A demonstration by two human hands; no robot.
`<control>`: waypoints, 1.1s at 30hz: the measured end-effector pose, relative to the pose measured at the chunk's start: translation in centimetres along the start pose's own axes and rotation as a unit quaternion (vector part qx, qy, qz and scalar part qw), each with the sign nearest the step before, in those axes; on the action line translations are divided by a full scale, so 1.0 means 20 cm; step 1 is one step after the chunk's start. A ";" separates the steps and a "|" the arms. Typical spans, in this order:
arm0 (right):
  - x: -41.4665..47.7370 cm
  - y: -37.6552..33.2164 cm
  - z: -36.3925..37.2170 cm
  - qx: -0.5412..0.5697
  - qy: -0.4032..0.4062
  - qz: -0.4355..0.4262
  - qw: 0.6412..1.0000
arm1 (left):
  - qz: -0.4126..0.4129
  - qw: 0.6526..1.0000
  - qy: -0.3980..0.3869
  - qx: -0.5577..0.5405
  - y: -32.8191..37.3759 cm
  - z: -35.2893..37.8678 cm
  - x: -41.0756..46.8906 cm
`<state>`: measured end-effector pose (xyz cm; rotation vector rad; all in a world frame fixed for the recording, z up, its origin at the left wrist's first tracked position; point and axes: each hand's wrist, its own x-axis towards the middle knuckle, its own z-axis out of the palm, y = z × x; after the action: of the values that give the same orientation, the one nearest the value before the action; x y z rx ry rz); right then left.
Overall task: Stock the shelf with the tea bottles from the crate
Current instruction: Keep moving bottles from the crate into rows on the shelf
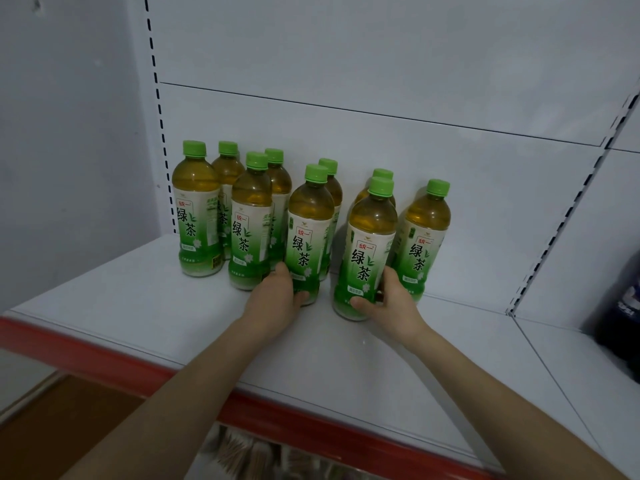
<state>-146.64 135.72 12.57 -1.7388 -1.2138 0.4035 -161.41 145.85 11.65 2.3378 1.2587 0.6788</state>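
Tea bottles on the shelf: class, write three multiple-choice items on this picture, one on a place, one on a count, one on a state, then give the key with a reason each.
1. Where is the dark bottle?
A. At the far right of the shelf
B. Left of the tea bottles
C. In front of the tea bottles

2. How many green caps show on the tea bottles?
A. Five
B. Nine
C. Twelve

3. What is the right hand doing?
A. Resting flat on the shelf
B. Gripping the base of a front bottle
C. Twisting off a cap

Key:
1 A, it stands at the picture's right edge.
2 B, nine caps can be counted.
3 B, thumb and fingers wrap the bottle's lower part, as the left hand does on its neighbour.
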 end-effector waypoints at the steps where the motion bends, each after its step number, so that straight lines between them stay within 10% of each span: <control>1: 0.00 0.00 0.00 -0.001 0.002 0.000 1.000 | -0.002 1.000 0.002 -0.001 0.00 0.00 0.00; 7: -0.05 -0.03 -0.03 -0.063 -0.038 0.039 0.997 | -0.016 1.000 0.000 0.009 -0.01 0.01 -0.05; 13: -0.18 -0.17 -0.14 -0.367 -0.113 -0.018 0.923 | 0.055 0.971 0.038 0.231 -0.03 -0.12 -0.24; 23: -0.23 -0.63 0.44 -0.262 -0.149 -0.300 0.905 | -0.001 0.958 0.069 0.277 -0.32 -0.44 -0.80; 33: -0.83 -0.84 1.60 -0.166 -0.369 -0.343 0.847 | -0.255 0.915 0.053 0.307 -1.11 -0.63 -1.86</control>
<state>-185.79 138.64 6.66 -1.2865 -2.4794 0.4504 -201.08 127.23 1.05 2.2476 2.2855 0.2493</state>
